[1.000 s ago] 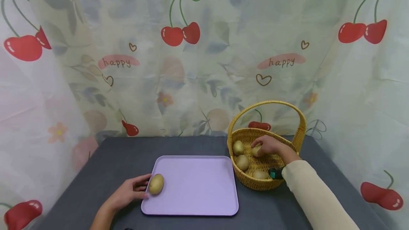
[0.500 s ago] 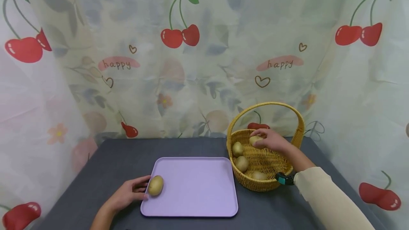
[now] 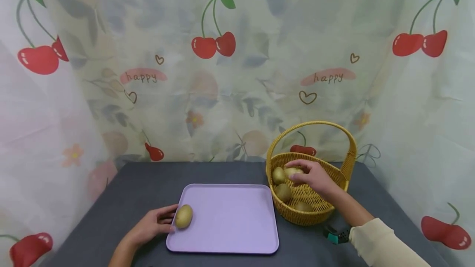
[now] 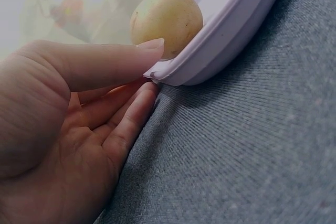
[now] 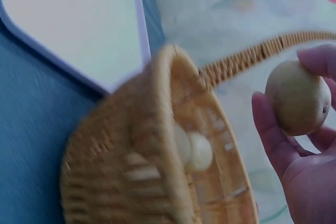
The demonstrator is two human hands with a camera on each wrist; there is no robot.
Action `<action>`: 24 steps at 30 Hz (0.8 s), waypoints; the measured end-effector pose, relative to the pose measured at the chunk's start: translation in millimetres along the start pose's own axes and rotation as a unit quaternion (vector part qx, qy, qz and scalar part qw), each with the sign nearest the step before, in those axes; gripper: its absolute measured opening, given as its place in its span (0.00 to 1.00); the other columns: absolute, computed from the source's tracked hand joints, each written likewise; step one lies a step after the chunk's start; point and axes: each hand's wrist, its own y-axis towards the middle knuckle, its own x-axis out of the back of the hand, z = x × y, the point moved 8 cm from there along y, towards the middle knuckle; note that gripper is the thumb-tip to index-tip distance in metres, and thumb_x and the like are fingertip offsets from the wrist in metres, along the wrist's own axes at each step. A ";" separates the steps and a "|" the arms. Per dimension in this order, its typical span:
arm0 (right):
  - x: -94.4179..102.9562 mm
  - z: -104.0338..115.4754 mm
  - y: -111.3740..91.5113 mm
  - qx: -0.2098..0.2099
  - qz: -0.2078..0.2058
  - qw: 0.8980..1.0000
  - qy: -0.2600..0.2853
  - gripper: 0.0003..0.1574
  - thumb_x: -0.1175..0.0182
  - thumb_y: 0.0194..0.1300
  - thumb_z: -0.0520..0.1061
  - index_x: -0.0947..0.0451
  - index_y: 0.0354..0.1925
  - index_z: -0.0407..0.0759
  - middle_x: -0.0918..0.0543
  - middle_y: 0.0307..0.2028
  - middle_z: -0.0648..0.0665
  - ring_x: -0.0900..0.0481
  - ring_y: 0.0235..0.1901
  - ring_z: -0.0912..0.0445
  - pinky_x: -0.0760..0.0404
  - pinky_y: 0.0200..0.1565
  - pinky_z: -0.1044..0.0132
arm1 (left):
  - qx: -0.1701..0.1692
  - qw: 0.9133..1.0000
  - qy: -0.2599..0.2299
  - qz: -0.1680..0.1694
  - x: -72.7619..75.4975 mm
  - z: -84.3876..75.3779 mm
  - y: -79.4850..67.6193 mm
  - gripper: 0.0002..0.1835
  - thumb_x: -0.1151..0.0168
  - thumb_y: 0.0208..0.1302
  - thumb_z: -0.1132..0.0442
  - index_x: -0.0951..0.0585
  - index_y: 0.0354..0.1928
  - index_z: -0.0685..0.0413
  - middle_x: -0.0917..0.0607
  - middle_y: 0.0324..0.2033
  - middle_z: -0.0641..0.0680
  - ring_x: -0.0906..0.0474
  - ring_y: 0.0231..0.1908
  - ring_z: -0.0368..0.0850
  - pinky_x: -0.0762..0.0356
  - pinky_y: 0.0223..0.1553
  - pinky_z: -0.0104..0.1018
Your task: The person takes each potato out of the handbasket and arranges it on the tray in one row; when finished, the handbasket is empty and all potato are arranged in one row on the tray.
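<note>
My left hand is at the left edge of a lilac tray; in the left wrist view its thumb lies over the rim and the fingers reach under the edge. Just inside that rim, beside the thumb tip, a yellow-brown potato sits on the tray. Over the wicker basket, my right hand holds another potato between thumb and fingers. Inside the basket lie three more: one potato at the left wall, a second potato in front of it and a third potato near the front.
The basket's tall arched handle rises behind the right hand. A dark grey cloth covers the table. Behind and at both sides hangs a curtain printed with cherries. A black and teal device shows by the right wrist.
The right hand has lifted a potato from the back of the basket and moved slightly left with it. The left hand and the tray have stayed in place.
</note>
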 end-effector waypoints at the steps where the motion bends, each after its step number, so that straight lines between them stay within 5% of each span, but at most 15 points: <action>1: -3.6 2.0 -1.0 0.002 0.000 1.000 0.007 0.25 0.35 0.64 0.42 0.25 0.57 0.32 0.22 0.46 0.33 0.21 0.39 0.39 0.18 0.42 0.45 | 0.001 1.000 0.002 -0.001 0.4 0.2 0.0 0.39 0.32 0.60 0.65 0.39 0.67 0.76 0.31 0.61 0.75 0.28 0.57 0.64 0.24 0.53 0.41; 9: -42.3 13.6 -6.4 0.030 0.044 0.997 0.057 0.26 0.38 0.65 0.37 0.28 0.60 0.31 0.25 0.49 0.31 0.21 0.44 0.37 0.17 0.43 0.51 | 0.002 1.000 0.005 -0.001 1.0 -1.4 -1.2 0.38 0.32 0.61 0.65 0.39 0.68 0.75 0.31 0.61 0.74 0.28 0.57 0.64 0.24 0.53 0.41; 17: -82.1 9.6 -4.8 0.011 0.100 0.990 0.099 0.26 0.39 0.65 0.34 0.28 0.60 0.30 0.31 0.55 0.30 0.24 0.49 0.41 0.19 0.48 0.51 | 0.012 1.000 0.002 -0.002 -0.9 2.0 -0.5 0.38 0.32 0.61 0.65 0.39 0.68 0.75 0.31 0.61 0.74 0.28 0.57 0.64 0.24 0.53 0.44; 20: -98.4 6.0 -1.7 0.017 0.121 0.989 0.081 0.25 0.38 0.63 0.33 0.27 0.58 0.29 0.28 0.53 0.31 0.23 0.46 0.46 0.18 0.45 0.54 | 0.014 1.000 0.009 -0.001 -1.1 2.0 -0.6 0.38 0.32 0.61 0.64 0.39 0.68 0.74 0.30 0.61 0.74 0.28 0.57 0.63 0.24 0.54 0.45; 24: -118.3 5.5 4.9 0.044 0.124 0.991 -0.007 0.23 0.34 0.60 0.37 0.22 0.54 0.34 0.21 0.50 0.37 0.22 0.42 0.50 0.18 0.41 0.61 | 0.012 1.000 0.016 -0.004 0.0 0.1 -0.5 0.38 0.32 0.61 0.64 0.38 0.68 0.75 0.30 0.61 0.74 0.27 0.57 0.63 0.25 0.54 0.46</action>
